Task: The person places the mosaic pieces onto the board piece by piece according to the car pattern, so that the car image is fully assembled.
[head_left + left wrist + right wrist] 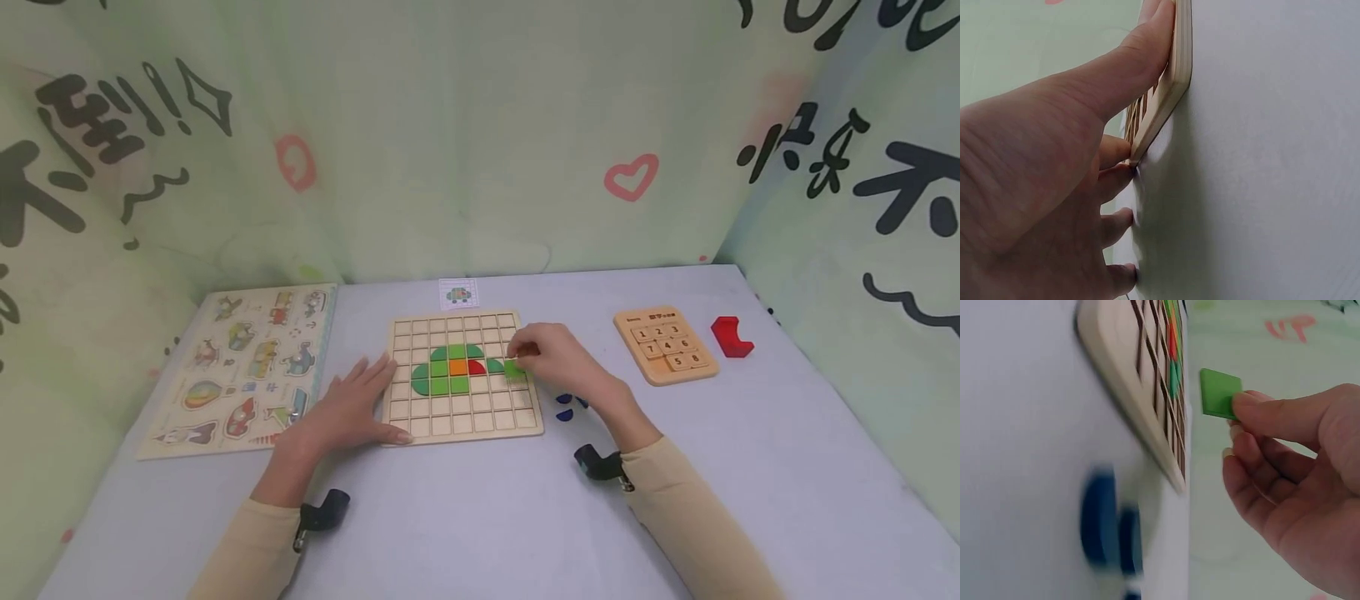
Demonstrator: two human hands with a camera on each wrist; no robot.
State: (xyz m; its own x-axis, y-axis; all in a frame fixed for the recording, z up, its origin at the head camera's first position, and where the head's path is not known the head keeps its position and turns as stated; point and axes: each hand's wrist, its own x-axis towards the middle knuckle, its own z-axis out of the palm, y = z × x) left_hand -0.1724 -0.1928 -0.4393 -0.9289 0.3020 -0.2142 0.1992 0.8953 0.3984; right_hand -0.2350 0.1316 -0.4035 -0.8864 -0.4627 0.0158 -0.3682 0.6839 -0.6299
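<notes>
A wooden grid board point(465, 425) lies on the table. Green squares, dark green rounded tiles, an orange square point(457, 367) and a red rounded tile point(476, 367) form a patch in its middle. My left hand point(347, 410) rests at the board's left side, fingers spread and thumb on the near corner. Thumb and fingers of my right hand point(557, 357) pinch a green square tile point(1216, 395) by one edge, above the board's right part. Just left of it, a dark green rounded tile point(495, 366) sits in the grid. Several blue rounded pieces point(564, 415) lie beneath the right wrist.
Behind the board lies a small picture card point(458, 294). A picture puzzle board point(243, 367) stands to the left, near the left hand. Farther right are a wooden number board point(663, 348) and a red notched block point(731, 337). Curtains surround the table's back and sides.
</notes>
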